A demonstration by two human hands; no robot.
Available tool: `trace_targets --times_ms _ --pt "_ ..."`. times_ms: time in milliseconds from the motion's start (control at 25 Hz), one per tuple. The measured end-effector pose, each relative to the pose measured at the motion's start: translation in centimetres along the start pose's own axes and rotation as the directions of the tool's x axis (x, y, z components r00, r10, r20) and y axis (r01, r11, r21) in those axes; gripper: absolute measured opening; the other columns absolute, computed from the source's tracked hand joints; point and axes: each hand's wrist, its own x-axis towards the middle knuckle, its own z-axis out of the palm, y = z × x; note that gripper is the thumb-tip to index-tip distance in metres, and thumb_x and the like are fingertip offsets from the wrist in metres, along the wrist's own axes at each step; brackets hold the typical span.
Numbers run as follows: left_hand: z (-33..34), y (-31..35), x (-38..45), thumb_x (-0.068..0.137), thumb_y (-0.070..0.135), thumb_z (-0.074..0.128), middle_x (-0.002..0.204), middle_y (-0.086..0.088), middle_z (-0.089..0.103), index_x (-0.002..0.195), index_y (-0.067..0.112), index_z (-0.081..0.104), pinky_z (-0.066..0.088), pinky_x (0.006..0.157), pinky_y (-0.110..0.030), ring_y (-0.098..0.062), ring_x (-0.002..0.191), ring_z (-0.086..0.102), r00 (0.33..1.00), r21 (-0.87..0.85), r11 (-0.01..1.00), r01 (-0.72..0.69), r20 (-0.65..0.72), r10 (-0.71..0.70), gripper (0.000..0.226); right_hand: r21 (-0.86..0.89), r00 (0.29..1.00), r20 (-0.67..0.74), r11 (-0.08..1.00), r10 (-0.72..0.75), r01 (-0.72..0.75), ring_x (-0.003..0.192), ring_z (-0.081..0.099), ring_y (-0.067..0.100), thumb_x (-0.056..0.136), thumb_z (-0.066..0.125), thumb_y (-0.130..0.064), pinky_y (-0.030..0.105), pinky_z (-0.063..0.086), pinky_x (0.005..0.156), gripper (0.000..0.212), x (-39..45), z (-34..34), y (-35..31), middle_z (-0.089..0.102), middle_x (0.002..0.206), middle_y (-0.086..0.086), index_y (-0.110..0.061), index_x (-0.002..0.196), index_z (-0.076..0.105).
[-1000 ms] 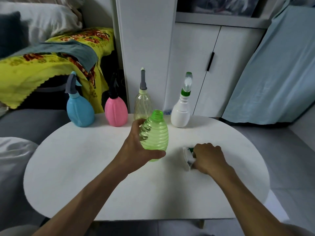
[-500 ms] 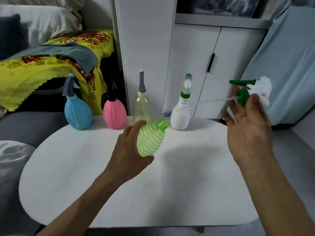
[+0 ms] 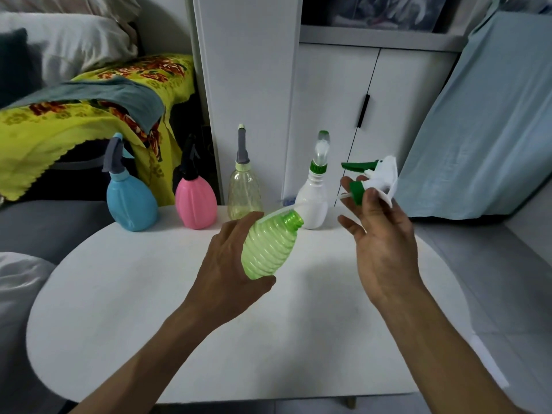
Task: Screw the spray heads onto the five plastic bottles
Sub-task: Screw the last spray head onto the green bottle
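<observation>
Bottle handling takes place above a white oval surface (image 3: 179,324). Left hand (image 3: 230,273) grips the ribbed green bottle (image 3: 268,246) round its body, thumb below and fingers behind, and holds it off the surface with the open threaded neck tilted up and to the right. Right hand (image 3: 382,243) is raised to the right of that neck, palm toward the camera, and pinches the green-and-white spray head (image 3: 373,180) at its green collar between fingertips and thumb; the green trigger points left and the white body sits above the fingers. The thin dip tube (image 3: 280,211) runs from the collar down and left, and its far end lies at the neck of the green bottle; whether the tip is inside the opening cannot be told. Four more bottles stand upright in a row along the far edge of the surface, each with a spray head fitted: a blue bottle (image 3: 131,204) with a grey head at the left, a pink bottle (image 3: 195,203) with a black head beside it, a clear yellowish bottle (image 3: 243,192) with a grey head next, and a white bottle (image 3: 312,201) with a green collar and clear head at the right. Behind the row stands a white cabinet (image 3: 328,100) with a black handle. A yellow patterned blanket (image 3: 74,121) lies on the left, and a pale blue cloth (image 3: 484,130) hangs on the right.
</observation>
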Motion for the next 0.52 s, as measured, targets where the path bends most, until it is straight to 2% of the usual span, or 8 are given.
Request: trace_targets --times_ms 80,240,360,520 --pt "-0.1 0.1 -0.1 0.061 0.011 0.089 0.132 0.0 0.055 0.138 0.011 0.047 0.043 0.102 -0.037 -0.024 0.122 0.051 1.0 0.005 1.0 -0.014 -0.013 0.014 0.088 0.007 1.0 -0.006 1.0 -0.026 0.026 0.107 0.068 0.015 0.087 0.06 -0.036 0.028 0.055 0.077 0.055 0.3 -0.1 -0.2 0.073 0.121 0.001 -0.01 0.136 0.055" --pt "-0.2 -0.2 0.0 0.067 0.017 0.087 0.141 -0.004 0.05 0.143 0.013 0.041 0.04 0.107 -0.042 -0.025 0.129 0.047 0.999 0.04 0.998 0.046 -0.008 -0.046 0.089 0.011 0.989 -0.128 0.997 -0.077 0.079 0.101 0.065 0.015 0.098 0.057 -0.03 0.031 0.052 0.077 0.037 1.7 -1.8 -1.7 0.072 0.12 0.005 -0.014 0.131 0.058" --pt "-0.1 -0.7 0.2 0.069 0.021 0.086 0.144 -0.004 0.047 0.146 0.015 0.038 0.038 0.108 -0.042 -0.025 0.131 0.044 0.996 0.054 0.994 0.091 -0.003 -0.091 0.091 -0.032 0.986 -0.151 0.997 -0.069 0.065 0.101 0.065 0.014 0.096 0.059 -0.03 0.033 0.051 0.08 0.038 1.9 -2.2 -2.0 0.071 0.123 0.008 -0.012 0.13 0.06" --pt "0.3 -0.8 0.1 0.064 0.02 0.088 0.138 -0.001 0.052 0.142 0.015 0.043 0.043 0.104 -0.042 -0.024 0.125 0.049 1.0 0.074 0.997 0.022 -0.002 -0.022 0.09 -0.098 0.999 -0.037 0.995 0.019 -0.022 0.096 0.069 0.013 0.084 0.063 -0.035 0.029 0.053 0.074 0.038 0.6 -0.7 -0.5 0.075 0.114 0.002 -0.018 0.117 0.066"
